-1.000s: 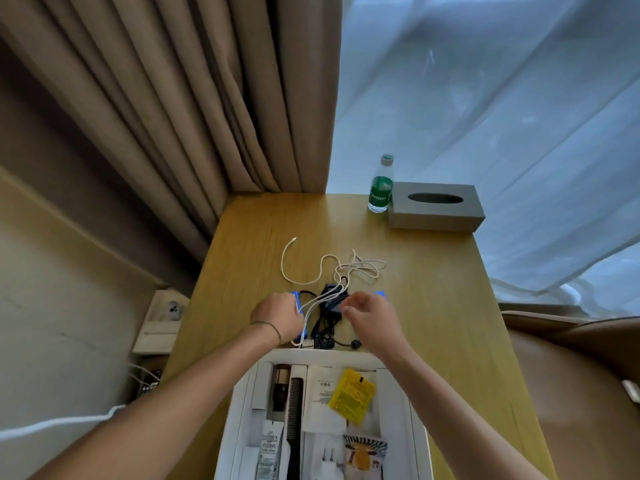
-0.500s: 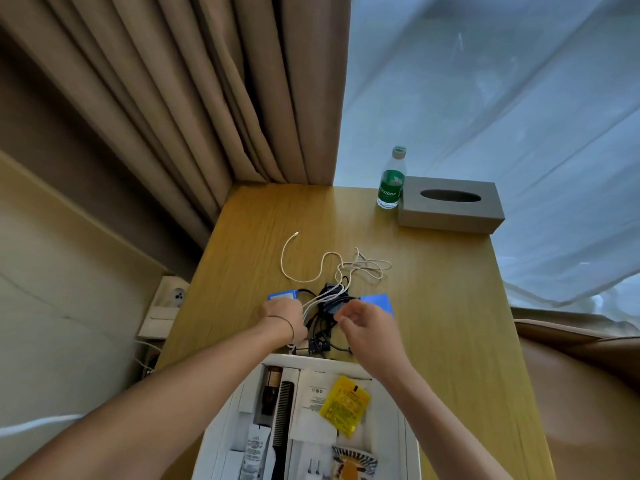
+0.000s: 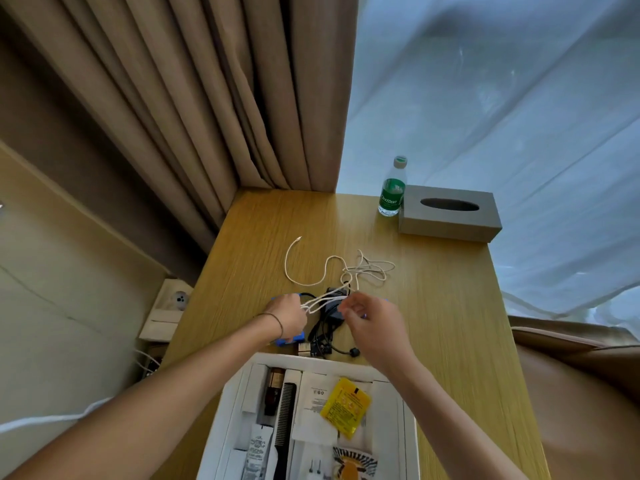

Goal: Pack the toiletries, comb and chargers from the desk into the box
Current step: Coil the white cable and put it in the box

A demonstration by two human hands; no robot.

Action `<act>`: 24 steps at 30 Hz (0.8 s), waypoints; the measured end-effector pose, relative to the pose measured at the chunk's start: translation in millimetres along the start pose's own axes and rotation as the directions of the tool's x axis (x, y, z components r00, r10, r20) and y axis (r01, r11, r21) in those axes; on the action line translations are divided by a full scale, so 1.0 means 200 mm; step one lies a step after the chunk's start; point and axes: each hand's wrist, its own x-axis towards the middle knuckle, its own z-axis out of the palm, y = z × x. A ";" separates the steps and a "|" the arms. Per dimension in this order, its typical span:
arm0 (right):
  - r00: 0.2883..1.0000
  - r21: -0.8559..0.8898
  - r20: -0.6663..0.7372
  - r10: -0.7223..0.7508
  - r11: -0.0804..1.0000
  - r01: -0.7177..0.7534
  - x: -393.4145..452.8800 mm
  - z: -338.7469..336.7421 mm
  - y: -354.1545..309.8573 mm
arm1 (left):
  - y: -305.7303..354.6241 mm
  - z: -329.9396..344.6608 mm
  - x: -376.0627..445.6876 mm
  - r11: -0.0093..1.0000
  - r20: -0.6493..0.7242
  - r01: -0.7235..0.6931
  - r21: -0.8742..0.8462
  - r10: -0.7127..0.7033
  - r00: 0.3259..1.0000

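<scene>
A white charging cable (image 3: pixel 313 271) lies tangled on the wooden desk (image 3: pixel 433 306). My left hand (image 3: pixel 289 318) pinches several of its strands, and my right hand (image 3: pixel 372 322) holds the same strands a little to the right, just above a black charger with its black cord (image 3: pixel 327 329). A blue object (image 3: pixel 289 341) shows under my left hand. The white box (image 3: pixel 221 427) sits at the near edge and holds a black comb (image 3: pixel 285 420), a yellow sachet (image 3: pixel 346 407), a dark small bottle (image 3: pixel 273 386), a white tube and a white plug.
A green-labelled water bottle (image 3: pixel 392 188) and a grey tissue box (image 3: pixel 450 213) stand at the desk's far right. Beige curtains (image 3: pixel 207 98) hang behind the desk. A wall socket (image 3: pixel 173 303) is to the left, a brown chair (image 3: pixel 571 375) to the right.
Both hands have lifted the white cable strands off the black charger and pulled them taut between them. The camera has tilted slightly.
</scene>
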 end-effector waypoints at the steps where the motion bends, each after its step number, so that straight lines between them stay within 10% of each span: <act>1: 0.999 -0.053 -0.006 -0.036 0.998 0.035 0.00 0.00 -0.03 | -0.01 -0.03 -0.02 0.998 -0.018 -0.041 0.044 0.042 0.999; 7: 0.917 -0.399 0.189 -0.352 0.826 0.399 0.04 0.06 -0.19 | -0.02 -0.21 -0.15 0.959 0.007 -0.282 -0.037 0.283 0.959; 20: 0.845 -0.494 0.465 -0.264 0.715 0.495 0.12 0.01 -0.43 | -0.32 -0.56 -0.53 0.869 0.113 -0.496 0.000 0.493 0.863; 24: 0.799 -0.557 0.484 -0.358 0.578 0.596 0.09 -0.02 -0.60 | -0.27 -0.58 -0.58 0.844 0.151 -0.454 -0.287 0.508 0.848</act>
